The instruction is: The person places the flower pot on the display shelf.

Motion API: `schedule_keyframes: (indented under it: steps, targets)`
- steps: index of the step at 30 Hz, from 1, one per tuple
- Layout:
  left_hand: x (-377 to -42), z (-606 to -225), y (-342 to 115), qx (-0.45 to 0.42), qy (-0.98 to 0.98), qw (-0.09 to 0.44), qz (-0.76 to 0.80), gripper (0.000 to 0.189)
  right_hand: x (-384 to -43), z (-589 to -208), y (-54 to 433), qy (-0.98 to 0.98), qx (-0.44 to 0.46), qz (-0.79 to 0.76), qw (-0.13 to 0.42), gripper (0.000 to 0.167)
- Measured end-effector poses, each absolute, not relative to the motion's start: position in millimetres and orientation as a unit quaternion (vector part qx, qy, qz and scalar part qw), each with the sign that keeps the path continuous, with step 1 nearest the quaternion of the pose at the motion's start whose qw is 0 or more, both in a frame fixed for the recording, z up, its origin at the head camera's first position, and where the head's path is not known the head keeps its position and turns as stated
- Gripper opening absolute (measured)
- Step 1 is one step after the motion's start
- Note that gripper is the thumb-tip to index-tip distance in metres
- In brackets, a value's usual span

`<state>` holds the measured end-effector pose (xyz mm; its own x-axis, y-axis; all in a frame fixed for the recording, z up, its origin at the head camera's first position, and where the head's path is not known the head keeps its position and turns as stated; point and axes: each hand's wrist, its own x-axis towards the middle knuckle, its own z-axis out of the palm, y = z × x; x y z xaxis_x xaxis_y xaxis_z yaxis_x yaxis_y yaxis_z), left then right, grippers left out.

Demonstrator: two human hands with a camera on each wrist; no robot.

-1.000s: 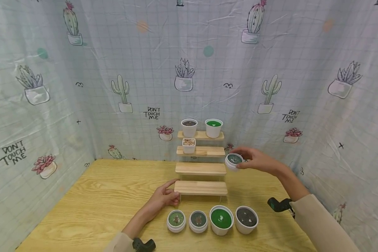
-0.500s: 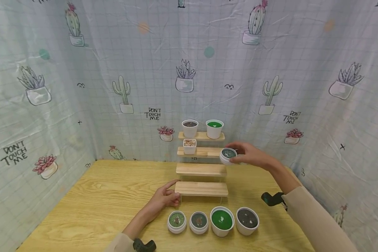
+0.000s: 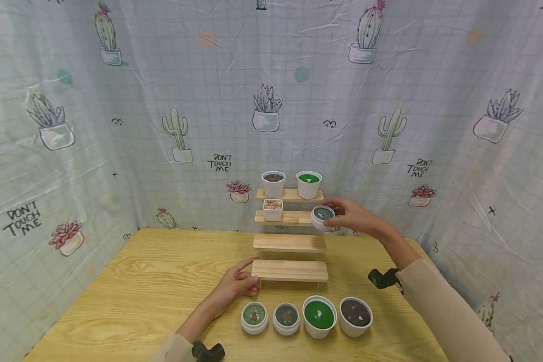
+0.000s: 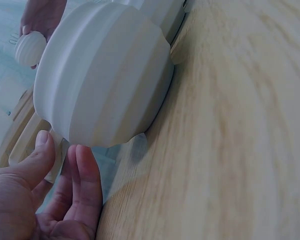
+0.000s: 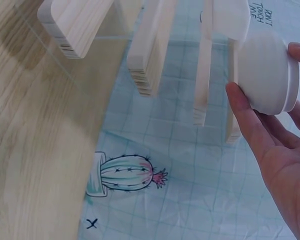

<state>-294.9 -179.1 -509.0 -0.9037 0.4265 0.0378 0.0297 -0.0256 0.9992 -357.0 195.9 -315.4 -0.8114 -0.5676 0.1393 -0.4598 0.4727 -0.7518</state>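
Observation:
A small white round pot with a dark grey-green top is held between thumb and fingers of my right hand. It is at the right end of the second-highest step of a wooden tiered display stand; I cannot tell whether it touches that step. The right wrist view shows the pot from its side, with the fingers around it. My left hand grips the left end of the lowest step. In the left wrist view, a ribbed white pot partly hides that grip.
On the top step stand a brown-topped pot and a green-topped pot. A square pot of pebbles is one step below. Several pots line the table's front, including a large green-topped one. A cactus-print curtain hangs behind.
My right hand has moved the small white pot leftward and slightly up, from beside the stand to the second-highest step. The left hand has stayed at the lowest step.

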Motion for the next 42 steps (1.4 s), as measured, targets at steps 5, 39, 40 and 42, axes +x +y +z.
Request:
schedule_keyframes:
  steps: [5,39,40,42]
  targets:
    - [-293.5,-508.6,-178.8,0.172,0.683,0.143,0.696,0.081,-360.6,-315.1,193.8,0.859,-0.295,-0.414,0.058,0.056]
    - [-291.1,-505.4,-179.7,0.168,0.679,0.146,0.699,0.080,-378.7,-322.2,176.8,0.860,-0.259,-0.440,0.020,0.058]
    - [-291.2,-505.2,-179.7,0.169,0.679,0.146,0.700,0.079,-379.6,-322.6,176.2,0.859,-0.258,-0.441,0.021,0.058]
    - [-291.1,-504.7,-179.6,0.169,0.679,0.145,0.699,0.079,-381.3,-323.2,174.5,0.859,-0.254,-0.444,0.022,0.058]
